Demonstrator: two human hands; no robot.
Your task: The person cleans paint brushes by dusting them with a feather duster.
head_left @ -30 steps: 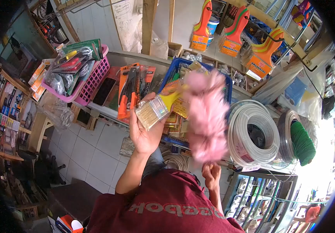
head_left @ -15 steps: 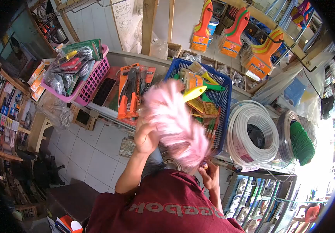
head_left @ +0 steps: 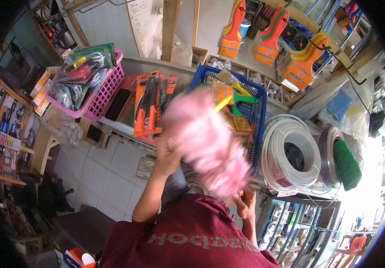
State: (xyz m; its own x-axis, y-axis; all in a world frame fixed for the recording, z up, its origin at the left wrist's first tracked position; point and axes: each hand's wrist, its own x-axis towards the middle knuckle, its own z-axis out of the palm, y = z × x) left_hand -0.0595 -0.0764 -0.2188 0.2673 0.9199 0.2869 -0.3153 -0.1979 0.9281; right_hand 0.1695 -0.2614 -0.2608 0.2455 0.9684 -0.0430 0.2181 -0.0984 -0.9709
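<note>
A fluffy pink-and-white duster [head_left: 201, 138], blurred by motion, stretches at a slant in front of my body. Its lower right end meets my right hand [head_left: 246, 203], whose curled fingers close around the handle, mostly hidden. At the duster's left edge, my left hand [head_left: 168, 157] is closed against the fibres, with its fingertips hidden. Behind the duster stands a blue plastic basket [head_left: 260, 127] with paintbrushes inside. A yellow brush handle [head_left: 223, 103] and a green brush handle [head_left: 245, 101] stick out beside the fluff.
Left on the counter are a pink basket [head_left: 107, 91] of packaged goods, a dark phone [head_left: 119, 103] and orange-packaged cutters [head_left: 147, 105]. A white hose coil [head_left: 275, 156] and green rope [head_left: 348, 165] lie right. Large paintbrushes [head_left: 300, 67] hang above. A glass display case [head_left: 297, 223] stands lower right.
The duster has shifted slightly right at its lower end and looks more blurred. My left hand has turned a little, and my right hand has moved slightly right.
</note>
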